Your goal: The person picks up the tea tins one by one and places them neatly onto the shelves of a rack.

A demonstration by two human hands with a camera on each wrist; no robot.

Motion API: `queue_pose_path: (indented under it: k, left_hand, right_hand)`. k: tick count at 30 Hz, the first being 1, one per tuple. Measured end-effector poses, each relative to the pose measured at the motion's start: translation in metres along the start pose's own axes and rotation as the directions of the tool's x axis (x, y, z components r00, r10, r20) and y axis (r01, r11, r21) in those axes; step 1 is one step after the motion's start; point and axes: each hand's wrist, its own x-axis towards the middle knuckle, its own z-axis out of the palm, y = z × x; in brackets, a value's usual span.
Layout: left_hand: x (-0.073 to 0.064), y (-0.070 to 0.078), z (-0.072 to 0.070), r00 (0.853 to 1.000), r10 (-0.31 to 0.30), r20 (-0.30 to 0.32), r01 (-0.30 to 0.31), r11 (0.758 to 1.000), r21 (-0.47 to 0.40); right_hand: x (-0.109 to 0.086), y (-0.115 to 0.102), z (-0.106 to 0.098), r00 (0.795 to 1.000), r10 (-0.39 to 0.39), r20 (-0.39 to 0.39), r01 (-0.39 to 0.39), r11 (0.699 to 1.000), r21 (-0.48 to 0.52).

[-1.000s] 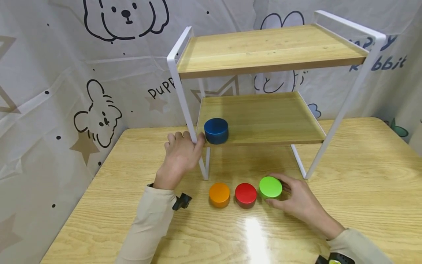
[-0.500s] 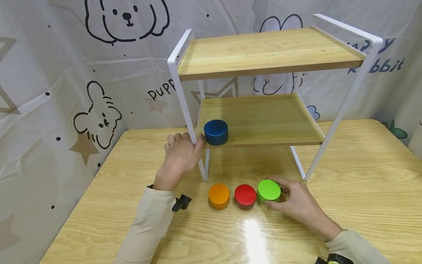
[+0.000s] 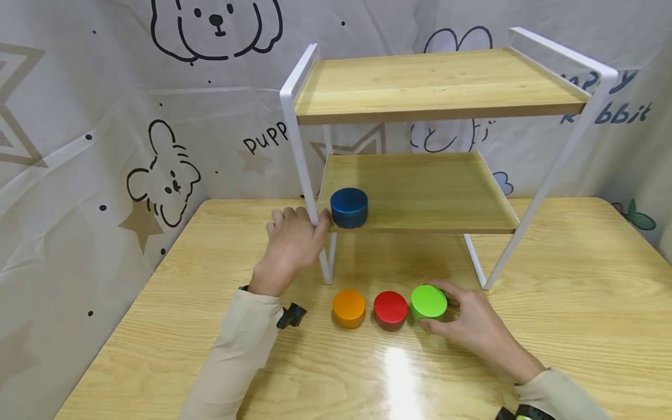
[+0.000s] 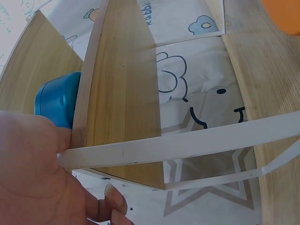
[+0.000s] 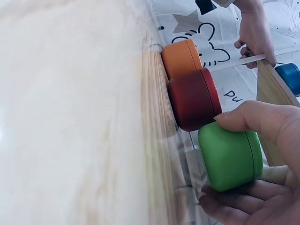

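My left hand (image 3: 294,242) grips the white front-left post (image 3: 299,157) of a two-tier wooden shelf (image 3: 441,84), level with the lower board. Right beside its thumb, a round blue tin (image 3: 349,210) sits on that board's front left corner. With thumb and fingers, my right hand (image 3: 475,318) holds a round green tin (image 3: 429,303) in front of the shelf. From the right wrist, the green tin (image 5: 229,157) appears slightly raised off the tabletop. To its left stand a red tin (image 3: 391,309) and an orange tin (image 3: 349,309), both upright on the table.
The shelf's white right leg (image 3: 499,268) stands behind my right hand. A wooden table (image 3: 199,350) carries everything, and a printed cloth (image 3: 226,93) hangs behind and to the left. The upper board overhangs the lower one.
The green tin and my right hand have shifted very slightly toward me. My left hand stays on the post. The head view has tilted a little.
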Motion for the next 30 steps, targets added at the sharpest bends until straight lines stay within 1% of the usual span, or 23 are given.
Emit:
queue_pose_path:
  k: [4, 11, 21, 30]
  left_hand:
    - [0.0019, -0.0003, -0.0007, 1.000, -0.005, 0.007, 0.005, 1.000, 0.011]
    - [0.0014, 0.0015, -0.0003, 1.000, -0.008, -0.005, 0.008, 1.000, 0.020]
    - [-0.0014, 0.0040, 0.0035, 0.998, -0.008, -0.067, 0.011, 0.999, 0.047]
    - [-0.0022, 0.0048, 0.0037, 0.996, -0.006, -0.089, 0.011, 0.998, 0.055]
  right_hand:
    - [0.0011, -0.0009, -0.0005, 1.000, 0.009, -0.006, -0.010, 1.000, -0.015]
    - [0.0002, -0.0015, -0.0033, 1.000, 0.018, 0.006, -0.018, 1.000, 0.007]
    - [-0.0005, -0.0008, -0.0067, 1.000, 0.002, 0.016, -0.003, 1.000, 0.012]
    - [-0.0007, 0.0002, -0.0065, 0.999, -0.029, 0.025, 0.029, 0.999, 0.014]
